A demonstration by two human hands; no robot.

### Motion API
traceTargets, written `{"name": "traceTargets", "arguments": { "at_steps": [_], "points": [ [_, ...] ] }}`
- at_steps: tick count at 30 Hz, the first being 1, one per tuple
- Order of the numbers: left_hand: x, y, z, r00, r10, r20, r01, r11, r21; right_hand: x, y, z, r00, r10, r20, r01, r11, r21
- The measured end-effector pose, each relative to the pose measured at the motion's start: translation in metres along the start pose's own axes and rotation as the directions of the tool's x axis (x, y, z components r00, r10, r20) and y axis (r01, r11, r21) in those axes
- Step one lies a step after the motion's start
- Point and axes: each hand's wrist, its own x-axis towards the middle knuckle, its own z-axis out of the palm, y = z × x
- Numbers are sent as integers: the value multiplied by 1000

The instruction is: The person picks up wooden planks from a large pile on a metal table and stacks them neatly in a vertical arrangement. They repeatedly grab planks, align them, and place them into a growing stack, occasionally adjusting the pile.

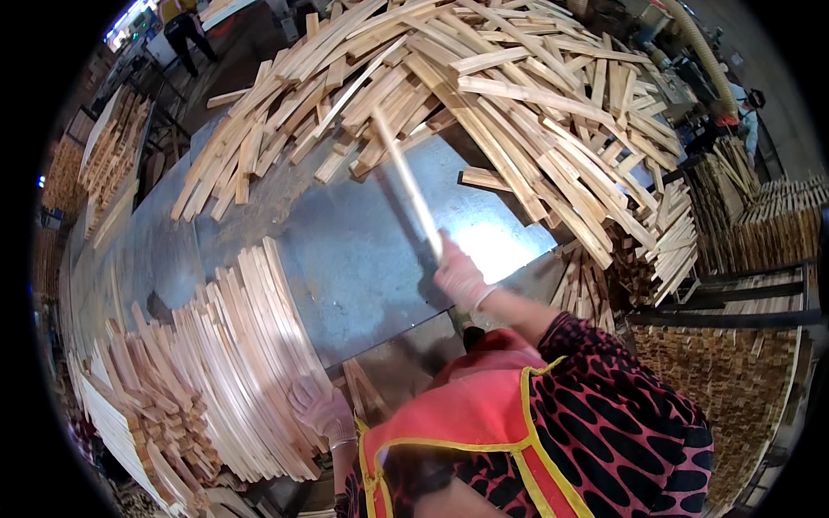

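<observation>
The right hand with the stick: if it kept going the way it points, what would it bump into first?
Probably the loose heap of wooden slats at the far side of the metal table. The right hand holds a blurred stick aimed there, though depth is unclear.

motion-blurred wooden slat (406,186) (right hand's (459,278) grip end hidden)

My workbench is a grey sheet-metal table (345,250) that shines where the light hits it, toward three o'clock. At twelve o'clock a big loose heap of wooden slats (484,95) covers its far end. At nine o'clock stand racks of stacked wood (108,155). At three o'clock, more stacked bundles (760,233) sit by a dark frame. At one o'clock a pale ribbed hose (704,60) curves over machinery. At eleven o'clock a person (186,26) stands on the dark floor (233,60).
</observation>
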Motion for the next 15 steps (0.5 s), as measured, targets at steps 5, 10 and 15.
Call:
{"name": "traceTargets", "arguments": {
  "at_steps": [5, 10, 15],
  "points": [
    [47, 61, -17, 976, 145, 162, -107, 970, -220, -9, -17, 10, 936, -324, 136, 334, 941, -58],
    [90, 167, -44, 900, 208, 384, -88, 947, -308, 112, -31, -182, 772, -365, -520, 140, 896, -421],
    [104, 215, -44, 869, 194, 455, -84, 965, -250, 164, -37, -307, 653, -474, -591, 254, 872, -419]
  ]
}}
